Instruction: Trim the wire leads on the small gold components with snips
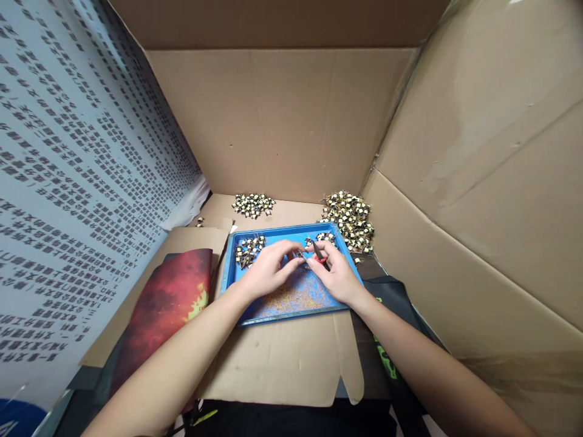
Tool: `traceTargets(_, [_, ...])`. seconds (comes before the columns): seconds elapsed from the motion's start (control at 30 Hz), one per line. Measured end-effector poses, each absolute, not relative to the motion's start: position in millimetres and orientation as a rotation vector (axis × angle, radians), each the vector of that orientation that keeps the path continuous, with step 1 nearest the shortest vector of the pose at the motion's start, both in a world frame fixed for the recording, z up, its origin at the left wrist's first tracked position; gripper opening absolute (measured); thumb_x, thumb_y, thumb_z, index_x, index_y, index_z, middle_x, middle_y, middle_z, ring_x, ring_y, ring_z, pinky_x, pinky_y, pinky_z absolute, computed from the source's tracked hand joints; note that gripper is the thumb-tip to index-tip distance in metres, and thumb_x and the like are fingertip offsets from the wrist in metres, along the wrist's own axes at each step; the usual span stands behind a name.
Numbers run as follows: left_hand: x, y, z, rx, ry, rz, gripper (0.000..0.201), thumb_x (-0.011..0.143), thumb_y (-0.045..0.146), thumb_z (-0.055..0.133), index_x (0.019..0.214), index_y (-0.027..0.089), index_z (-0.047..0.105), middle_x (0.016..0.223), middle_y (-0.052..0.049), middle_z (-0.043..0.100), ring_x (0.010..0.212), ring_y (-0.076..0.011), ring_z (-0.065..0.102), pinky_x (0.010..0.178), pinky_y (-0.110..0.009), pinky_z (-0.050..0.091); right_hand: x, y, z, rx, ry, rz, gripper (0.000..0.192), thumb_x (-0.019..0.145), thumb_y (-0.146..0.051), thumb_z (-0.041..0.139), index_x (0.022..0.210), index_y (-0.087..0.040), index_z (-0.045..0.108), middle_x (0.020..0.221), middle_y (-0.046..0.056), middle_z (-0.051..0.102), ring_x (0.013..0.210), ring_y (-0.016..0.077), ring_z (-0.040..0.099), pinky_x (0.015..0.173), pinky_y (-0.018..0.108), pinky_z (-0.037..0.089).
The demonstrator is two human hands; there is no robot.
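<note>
Above the blue tray my two hands meet fingertip to fingertip. My left hand pinches a small dark electronic part, mostly hidden by the fingers. In my right hand is a small hand tool with red and a dark pointed end; its exact kind is hard to make out. Thin coppery wire clippings are scattered over the tray's near half. Small black-and-yellow coil parts lie heaped at the tray's left, and more coil parts lie at its far right, beyond my right hand.
Behind the tray sit a pile of coil parts and, to the right, a bigger heap with wires. Cardboard walls enclose the back and right. A red patterned cover lies left, dark cloth right.
</note>
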State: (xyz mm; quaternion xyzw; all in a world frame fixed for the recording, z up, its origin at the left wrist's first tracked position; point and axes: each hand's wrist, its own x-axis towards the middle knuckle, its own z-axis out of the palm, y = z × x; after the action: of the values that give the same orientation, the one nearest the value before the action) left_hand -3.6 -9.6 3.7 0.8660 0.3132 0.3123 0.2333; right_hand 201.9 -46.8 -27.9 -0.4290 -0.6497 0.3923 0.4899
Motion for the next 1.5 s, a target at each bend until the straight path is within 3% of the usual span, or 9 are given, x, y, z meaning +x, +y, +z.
traceTargets(0.13, [-4.3,-8.2,3.4,2.277,0.903,0.887,0.026,0.103,0.032,0.057,0.123,0.02,0.068,0.114,-0.008,0.075,0.096,-0.0205,0.068,0.087,-0.035,0.052,201.7,-45.3,-33.1,-1.039,-1.572,0.944,0.027,0.094,-0.03,0.062,0.116,-0.023,0.047,0.084,-0.002,0.057,0.073,0.016,0.058,0.073,0.03,0.05])
traceTargets(0.43, [-7.5,2.7,-3.2,1.542,0.706,0.766,0.039,0.096,0.037,0.069,0.128,0.014,0.067,0.11,-0.011,0.075,0.089,-0.017,0.067,0.081,-0.03,0.051,204.0,-45.0,-35.6,-1.06,-1.524,1.049,0.032,0.103,-0.044,0.052,0.124,-0.022,0.059,0.085,0.0,0.064,0.064,0.0139,0.059,0.062,0.028,0.051])
traceTargets(0.57, [-12.1,5.9,-0.5,1.291,0.638,0.664,0.039,0.093,0.036,0.075,0.125,0.014,0.07,0.099,-0.008,0.073,0.075,-0.0111,0.061,0.071,-0.025,0.046,202.7,-43.7,-32.3,-1.004,-1.574,0.999,0.041,0.104,-0.045,0.053,0.137,-0.022,0.062,0.105,0.007,0.072,0.092,0.0206,0.07,0.088,0.037,0.058])
traceTargets(0.73, [-14.0,5.0,2.1,1.148,0.57,0.574,0.038,0.09,0.035,0.078,0.12,0.014,0.073,0.092,-0.005,0.068,0.069,-0.0092,0.056,0.067,-0.023,0.044,203.5,-43.4,-28.7,-1.013,-1.699,0.865,0.044,0.106,-0.044,0.052,0.146,-0.029,0.06,0.145,0.008,0.064,0.136,0.0262,0.058,0.12,0.048,0.04])
traceTargets(0.83, [-13.6,3.7,2.9,1.131,0.567,0.572,0.036,0.091,0.034,0.077,0.121,0.015,0.073,0.091,-0.005,0.067,0.069,-0.0098,0.055,0.066,-0.023,0.044,204.4,-44.5,-28.8,-1.018,-1.726,0.841,0.044,0.106,-0.041,0.051,0.148,-0.029,0.058,0.139,0.008,0.067,0.124,0.0251,0.065,0.114,0.047,0.046])
traceTargets(1.03, [-13.9,3.2,3.1,1.171,0.569,0.558,0.037,0.093,0.033,0.074,0.126,0.015,0.071,0.09,-0.005,0.066,0.07,-0.0104,0.054,0.067,-0.023,0.043,203.8,-46.9,-35.6,-1.08,-1.657,0.93,0.049,0.105,-0.041,0.052,0.151,-0.025,0.052,0.092,0.005,0.072,0.079,0.0196,0.07,0.077,0.037,0.061])
traceTargets(1.23, [-14.4,2.3,3.4,1.283,0.588,0.533,0.033,0.096,0.034,0.069,0.124,0.017,0.072,0.09,-0.004,0.066,0.072,-0.0107,0.053,0.07,-0.024,0.042,202.6,-47.7,-34.9,-1.106,-1.711,0.844,0.04,0.101,-0.038,0.058,0.139,-0.023,0.059,0.108,0.007,0.074,0.084,0.0207,0.072,0.081,0.037,0.059])
traceTargets(1.4, [-14.2,1.1,3.5,1.363,0.603,0.505,0.036,0.097,0.036,0.068,0.126,0.016,0.071,0.091,-0.005,0.067,0.073,-0.0124,0.054,0.072,-0.026,0.043,203.0,-48.1,-29.8,-1.104,-1.738,0.743,0.034,0.1,-0.036,0.059,0.131,-0.023,0.062,0.125,0.009,0.073,0.107,0.0242,0.07,0.094,0.038,0.055])
traceTargets(1.5, [-14.2,1.0,3.3,1.393,0.599,0.491,0.035,0.097,0.037,0.067,0.126,0.017,0.071,0.091,-0.005,0.068,0.073,-0.0125,0.055,0.073,-0.027,0.044,203.4,-49.4,-27.4,-1.134,-1.739,0.753,0.033,0.1,-0.038,0.058,0.129,-0.022,0.061,0.112,0.007,0.075,0.093,0.0225,0.071,0.084,0.036,0.055])
